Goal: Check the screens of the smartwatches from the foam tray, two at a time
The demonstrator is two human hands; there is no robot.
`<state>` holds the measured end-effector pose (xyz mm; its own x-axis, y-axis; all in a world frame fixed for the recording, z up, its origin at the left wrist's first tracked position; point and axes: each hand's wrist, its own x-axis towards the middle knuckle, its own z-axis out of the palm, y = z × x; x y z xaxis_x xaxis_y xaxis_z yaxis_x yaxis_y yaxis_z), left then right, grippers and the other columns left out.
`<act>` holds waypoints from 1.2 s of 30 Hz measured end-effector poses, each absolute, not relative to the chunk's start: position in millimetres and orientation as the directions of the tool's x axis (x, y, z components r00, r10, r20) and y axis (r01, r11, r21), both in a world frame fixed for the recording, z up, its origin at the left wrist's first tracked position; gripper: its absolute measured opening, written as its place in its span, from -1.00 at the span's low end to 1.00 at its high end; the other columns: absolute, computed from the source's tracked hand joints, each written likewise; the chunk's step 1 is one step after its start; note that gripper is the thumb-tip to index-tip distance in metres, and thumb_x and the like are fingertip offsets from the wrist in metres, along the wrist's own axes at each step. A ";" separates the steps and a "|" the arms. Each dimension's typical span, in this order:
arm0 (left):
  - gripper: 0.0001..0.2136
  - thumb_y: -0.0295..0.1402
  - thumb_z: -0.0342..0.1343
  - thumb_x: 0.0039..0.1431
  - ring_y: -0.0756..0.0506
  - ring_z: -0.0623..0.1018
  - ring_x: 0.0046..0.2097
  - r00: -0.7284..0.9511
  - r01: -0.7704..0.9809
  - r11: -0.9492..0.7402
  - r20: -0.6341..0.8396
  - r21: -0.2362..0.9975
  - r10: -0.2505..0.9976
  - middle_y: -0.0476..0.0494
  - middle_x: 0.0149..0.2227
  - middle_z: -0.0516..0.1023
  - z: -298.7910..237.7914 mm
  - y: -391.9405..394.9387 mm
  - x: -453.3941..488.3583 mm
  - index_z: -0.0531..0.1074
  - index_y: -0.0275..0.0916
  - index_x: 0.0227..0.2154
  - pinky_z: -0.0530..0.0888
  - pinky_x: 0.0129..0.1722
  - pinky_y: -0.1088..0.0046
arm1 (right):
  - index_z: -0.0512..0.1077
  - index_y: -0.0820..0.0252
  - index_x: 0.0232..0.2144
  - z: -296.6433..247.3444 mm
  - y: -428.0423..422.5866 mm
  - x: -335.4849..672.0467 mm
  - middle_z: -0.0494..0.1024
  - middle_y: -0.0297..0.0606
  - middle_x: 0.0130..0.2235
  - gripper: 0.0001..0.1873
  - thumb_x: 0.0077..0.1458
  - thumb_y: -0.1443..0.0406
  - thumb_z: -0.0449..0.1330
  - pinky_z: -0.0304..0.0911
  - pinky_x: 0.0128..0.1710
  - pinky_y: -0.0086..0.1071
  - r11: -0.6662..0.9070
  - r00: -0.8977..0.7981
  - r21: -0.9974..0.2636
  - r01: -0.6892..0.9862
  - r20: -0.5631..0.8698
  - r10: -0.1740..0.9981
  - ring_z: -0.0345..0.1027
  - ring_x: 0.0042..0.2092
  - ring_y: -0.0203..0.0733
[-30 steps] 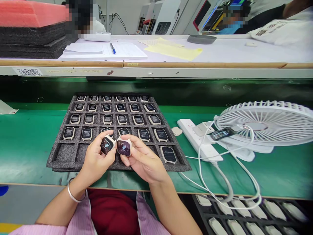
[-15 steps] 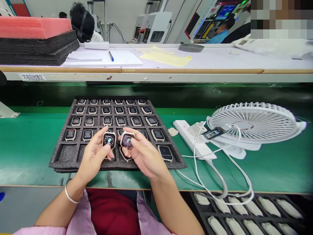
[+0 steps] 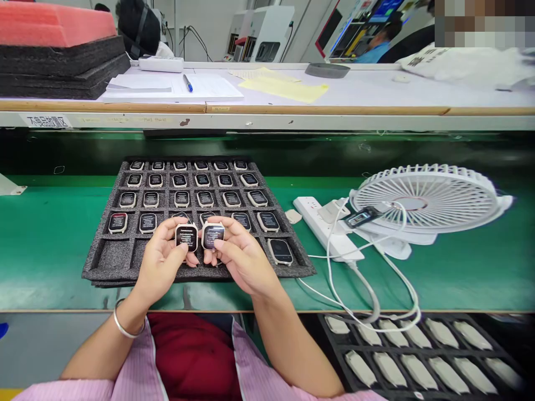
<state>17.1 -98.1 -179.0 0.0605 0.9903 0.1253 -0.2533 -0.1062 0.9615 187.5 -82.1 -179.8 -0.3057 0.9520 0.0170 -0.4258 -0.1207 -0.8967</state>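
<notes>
My left hand is closed round a small square watch body with a lit screen of text. Close beside it, my right hand grips a second watch body, its screen also facing me. Both hands hover over the near row of a dark grey foam tray. The tray's pockets hold several more watch bodies with lit screens, such as one at the left. A dark-screened watch body lies in the near right pocket.
A white power strip with white cables and a white fan lying flat sit to the right on the green mat. A black tray of pale parts is lower right. A raised shelf carries papers and foam stacks.
Both watch screens switched from a colourful picture to white text on black. My hands turned the two watches more upright and square to me, staying over the tray's near row.
</notes>
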 end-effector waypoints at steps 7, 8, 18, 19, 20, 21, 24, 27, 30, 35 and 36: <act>-0.72 -0.42 0.16 0.19 0.08 0.57 -0.48 0.072 -0.229 -0.116 0.136 0.967 0.988 -0.03 -0.23 0.51 -178.4 -97.6 18.6 0.36 -0.24 -0.04 0.59 -0.45 0.53 | 0.39 0.11 -0.06 -182.5 -81.0 186.7 0.52 -0.37 -0.30 -0.65 0.10 0.28 0.32 0.28 -0.46 -0.42 -0.115 -0.297 -0.905 -0.409 0.013 0.955 0.41 -0.47 -0.35; -0.73 -0.42 0.15 0.20 0.08 0.57 -0.48 0.074 -0.227 -0.117 0.137 0.967 0.988 -0.03 -0.23 0.51 -178.5 -97.6 18.6 0.36 -0.24 -0.04 0.59 -0.45 0.53 | 0.39 0.11 -0.06 -182.6 -80.8 186.6 0.52 -0.37 -0.29 -0.66 0.10 0.27 0.31 0.27 -0.47 -0.42 -0.112 -0.295 -0.908 -0.404 0.013 0.955 0.40 -0.48 -0.36; -0.74 -0.40 0.16 0.21 0.08 0.56 -0.50 0.069 -0.209 -0.108 0.124 0.972 0.990 -0.01 -0.27 0.50 -176.1 -99.4 18.9 0.35 -0.25 -0.05 0.59 -0.46 0.54 | 0.39 0.11 -0.05 -180.4 -82.4 187.1 0.50 -0.36 -0.27 -0.64 0.07 0.33 0.29 0.24 -0.48 -0.43 -0.080 -0.286 -0.932 -0.352 0.026 0.958 0.39 -0.48 -0.38; -0.75 -0.40 0.15 0.21 0.08 0.56 -0.50 0.067 -0.206 -0.103 0.119 0.973 0.991 -0.01 -0.28 0.50 -175.5 -99.4 19.3 0.35 -0.25 -0.06 0.59 -0.46 0.54 | 0.39 0.11 -0.05 -180.6 -82.5 187.3 0.50 -0.36 -0.27 -0.65 0.08 0.34 0.28 0.23 -0.48 -0.43 -0.080 -0.287 -0.933 -0.350 0.025 0.958 0.38 -0.48 -0.38; -0.76 -0.39 0.15 0.21 0.09 0.55 -0.51 0.066 -0.204 -0.098 0.114 0.974 0.991 0.00 -0.28 0.50 -174.9 -99.3 19.6 0.35 -0.25 -0.07 0.58 -0.47 0.55 | 0.39 0.10 -0.05 -180.8 -82.5 187.4 0.50 -0.36 -0.27 -0.65 0.08 0.34 0.28 0.22 -0.49 -0.43 -0.081 -0.288 -0.934 -0.348 0.024 0.957 0.38 -0.48 -0.38; -0.78 -0.39 0.15 0.22 0.09 0.55 -0.52 0.065 -0.202 -0.094 0.109 0.975 0.992 0.00 -0.28 0.50 -174.5 -99.1 19.9 0.36 -0.25 -0.08 0.58 -0.48 0.55 | 0.38 0.10 -0.05 -181.0 -82.6 187.5 0.50 -0.36 -0.27 -0.65 0.08 0.33 0.28 0.22 -0.49 -0.43 -0.083 -0.291 -0.934 -0.349 0.024 0.956 0.38 -0.48 -0.38; -0.78 -0.39 0.14 0.22 0.08 0.55 -0.51 0.070 -0.203 -0.096 0.112 0.974 0.991 -0.01 -0.27 0.51 -174.4 -98.6 19.7 0.36 -0.25 -0.08 0.59 -0.47 0.53 | 0.38 0.10 -0.05 -180.7 -83.1 187.9 0.50 -0.35 -0.26 -0.65 0.09 0.32 0.28 0.22 -0.48 -0.42 -0.081 -0.298 -0.935 -0.344 0.027 0.954 0.38 -0.47 -0.37; -0.74 -0.41 0.14 0.21 0.07 0.57 -0.48 0.080 -0.220 -0.115 0.135 0.969 0.988 -0.03 -0.26 0.51 -175.6 -98.7 18.9 0.36 -0.24 -0.04 0.60 -0.43 0.52 | 0.37 0.08 -0.03 -180.4 -83.8 188.0 0.49 -0.36 -0.26 -0.61 0.07 0.33 0.30 0.24 -0.46 -0.42 -0.076 -0.295 -0.941 -0.331 0.027 0.955 0.37 -0.45 -0.36; -0.69 -0.45 0.19 0.16 0.07 0.59 -0.44 0.080 -0.233 -0.128 0.151 0.964 0.985 -0.02 -0.22 0.52 -176.4 -99.4 18.9 0.35 -0.21 -0.03 0.61 -0.39 0.53 | 0.37 0.07 -0.03 -181.4 -83.9 187.4 0.49 -0.35 -0.23 -0.55 0.02 0.36 0.33 0.27 -0.42 -0.42 -0.072 -0.287 -0.938 -0.338 0.030 0.957 0.33 -0.42 -0.36; -0.78 -0.33 0.18 0.25 0.06 0.59 -0.46 0.099 -0.238 -0.101 0.127 0.966 0.987 -0.05 -0.22 0.56 -177.7 -100.7 18.0 0.39 -0.21 -0.06 0.61 -0.41 0.51 | 0.38 0.09 -0.08 -182.5 -82.6 186.6 0.50 -0.35 -0.31 -0.62 0.08 0.19 0.36 0.18 -0.52 -0.42 -0.120 -0.267 -0.917 -0.381 -0.016 0.963 0.24 -0.49 -0.36; -0.80 -0.28 0.15 0.30 0.05 0.58 -0.46 0.102 -0.245 -0.091 0.119 0.965 0.988 -0.06 -0.23 0.57 -178.3 -100.9 17.4 0.41 -0.21 -0.07 0.61 -0.42 0.50 | 0.39 0.10 -0.10 -182.0 -82.3 186.7 0.52 -0.34 -0.33 -0.65 0.12 0.12 0.33 0.15 -0.54 -0.41 -0.144 -0.268 -0.906 -0.398 -0.036 0.963 0.22 -0.52 -0.36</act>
